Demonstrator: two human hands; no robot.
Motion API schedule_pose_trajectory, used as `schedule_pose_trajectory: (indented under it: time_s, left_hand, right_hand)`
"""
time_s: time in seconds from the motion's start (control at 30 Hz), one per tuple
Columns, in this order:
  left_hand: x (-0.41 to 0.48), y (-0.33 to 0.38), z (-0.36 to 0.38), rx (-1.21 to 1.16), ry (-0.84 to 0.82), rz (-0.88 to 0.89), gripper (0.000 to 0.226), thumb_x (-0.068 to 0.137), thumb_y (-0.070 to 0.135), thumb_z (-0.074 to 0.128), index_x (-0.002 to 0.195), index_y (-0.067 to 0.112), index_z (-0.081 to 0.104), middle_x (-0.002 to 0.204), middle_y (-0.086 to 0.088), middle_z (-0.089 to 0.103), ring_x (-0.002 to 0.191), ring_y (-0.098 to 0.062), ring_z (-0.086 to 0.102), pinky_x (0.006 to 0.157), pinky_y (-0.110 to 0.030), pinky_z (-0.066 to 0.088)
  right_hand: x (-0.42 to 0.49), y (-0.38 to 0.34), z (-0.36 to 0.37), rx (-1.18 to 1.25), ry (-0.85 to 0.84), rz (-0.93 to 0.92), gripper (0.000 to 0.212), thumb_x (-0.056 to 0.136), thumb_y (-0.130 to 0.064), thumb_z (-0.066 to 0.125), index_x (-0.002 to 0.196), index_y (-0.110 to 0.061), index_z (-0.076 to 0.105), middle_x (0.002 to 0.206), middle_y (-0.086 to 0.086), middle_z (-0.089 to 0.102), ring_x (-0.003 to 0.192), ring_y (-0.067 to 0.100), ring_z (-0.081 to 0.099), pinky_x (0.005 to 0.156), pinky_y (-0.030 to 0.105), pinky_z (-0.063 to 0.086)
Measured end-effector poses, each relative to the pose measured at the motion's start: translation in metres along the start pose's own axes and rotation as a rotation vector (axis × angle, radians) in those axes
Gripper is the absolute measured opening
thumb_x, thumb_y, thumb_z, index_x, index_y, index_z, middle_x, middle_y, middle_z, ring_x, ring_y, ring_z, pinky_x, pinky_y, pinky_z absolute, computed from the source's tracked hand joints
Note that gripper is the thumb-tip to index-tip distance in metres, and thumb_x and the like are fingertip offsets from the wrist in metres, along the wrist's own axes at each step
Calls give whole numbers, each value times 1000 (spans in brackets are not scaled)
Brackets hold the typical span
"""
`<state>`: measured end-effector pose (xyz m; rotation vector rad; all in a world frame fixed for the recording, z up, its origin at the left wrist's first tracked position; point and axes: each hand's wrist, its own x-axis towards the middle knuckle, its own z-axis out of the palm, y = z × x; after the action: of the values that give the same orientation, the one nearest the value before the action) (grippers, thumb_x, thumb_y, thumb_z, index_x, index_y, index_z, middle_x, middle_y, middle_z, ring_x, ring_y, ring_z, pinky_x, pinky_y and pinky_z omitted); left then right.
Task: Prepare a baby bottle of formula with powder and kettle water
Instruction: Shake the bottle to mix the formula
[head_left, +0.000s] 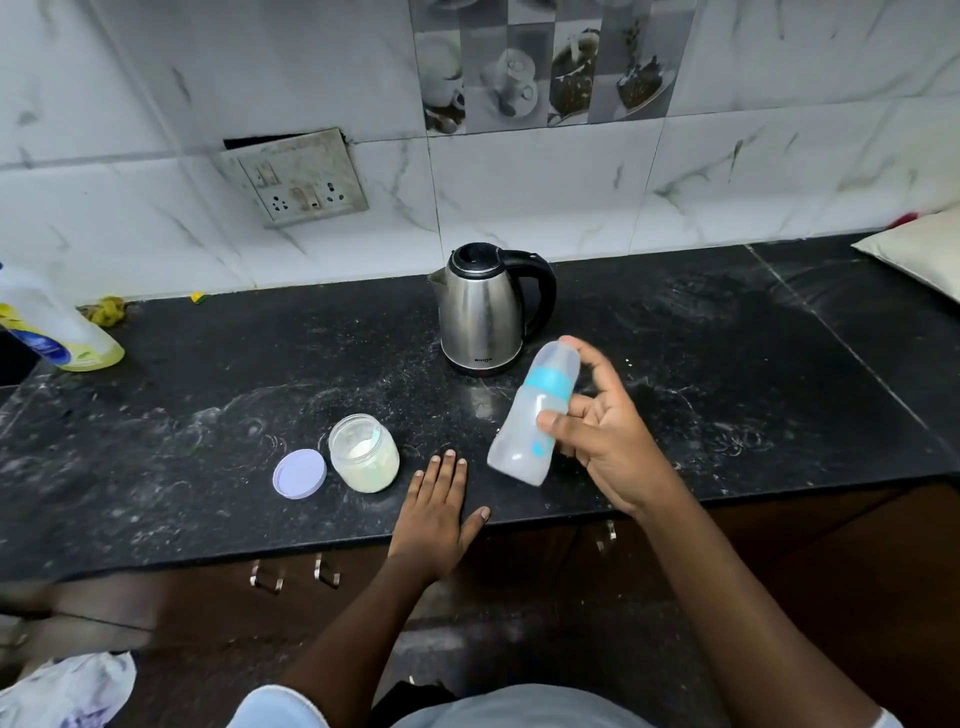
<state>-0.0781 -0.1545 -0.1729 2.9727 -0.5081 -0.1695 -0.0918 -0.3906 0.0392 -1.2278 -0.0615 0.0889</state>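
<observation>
Black speckled stone makes up the countertop (208, 441), streaked with pale swirls and smears of white dust, and behind it I see a wall of white marble-look tiles (519, 197) with a grimy socket plate (301, 179) hanging slightly crooked. A seam crosses the stone on the right, where a cream cushion (919, 254) pokes in at the frame's edge. The front edge runs just past my wearer's wrists, with brown drawer fronts and metal handles (267, 577) below it.

Most of the open stone lies left of centre and to the far right. A tilted cleaner bottle (52, 332) and a yellow rag (106, 310) sit far left, well apart from the work.

The steel kettle (480, 312) stands upright near the wall, lid closed, black handle pointing right. Near the front, a squat glass jar (363, 454) of pale powder stands open, its lilac lid (300, 474) lying flat just beside it on the left.

The left hand (436, 514) lies flat on the stone, fingers straight, just right of the jar. The right hand (602, 441) grips the baby bottle (535, 415) clear of the counter, thumb across its translucent body and a fingertip at its capped end. The bottle is tilted, top toward the kettle, teal collar showing, blurred; I cannot tell what it holds.
</observation>
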Motion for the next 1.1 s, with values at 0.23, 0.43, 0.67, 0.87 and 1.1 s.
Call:
schedule_pose_trajectory:
  time_s: [0.23, 0.43, 0.67, 0.87, 1.1]
  left_hand:
    - [0, 0, 2, 2, 24, -3, 85, 104, 67, 26, 163, 6, 32, 172, -16, 26, 160, -33, 23, 126, -41, 4]
    - [-1, -1, 0, 8, 8, 1, 88, 103, 71, 16, 166, 9, 22, 175, -12, 12, 162, -27, 4, 127, -38, -5]
    - [0, -3, 6, -8, 40, 9, 96, 101, 75, 1, 166, 8, 24, 175, -12, 14, 161, -28, 7, 127, -39, -3]
    - [0, -3, 4, -10, 42, 7, 104, 93, 79, -11, 168, 11, 12, 176, -9, 0, 161, -24, -7, 127, -38, -11]
    - [1, -3, 5, -11, 57, 21, 93, 103, 73, 5, 164, 7, 29, 173, -14, 20, 161, -33, 20, 127, -40, 0]
  right_hand:
    - [-1, 2, 4, 78, 59, -15, 79, 86, -3, 71, 151, -34, 39, 117, 10, 72, 109, 21, 69, 90, 42, 60]
    - [0, -1, 6, 138, 164, -56, 74, 90, 2, 67, 150, -31, 40, 115, 7, 72, 110, 22, 68, 98, 49, 58]
    - [-2, -3, 4, 179, 192, -81, 83, 81, -4, 73, 151, -34, 39, 122, 11, 70, 113, 24, 69, 93, 47, 60]
    - [-6, 1, 8, 101, 97, -43, 83, 82, 0, 73, 150, -35, 42, 115, 10, 74, 110, 24, 69, 95, 46, 59]
    - [-8, 6, 13, 80, 77, -8, 85, 81, -2, 75, 151, -36, 42, 118, 14, 73, 110, 25, 69, 93, 44, 59]
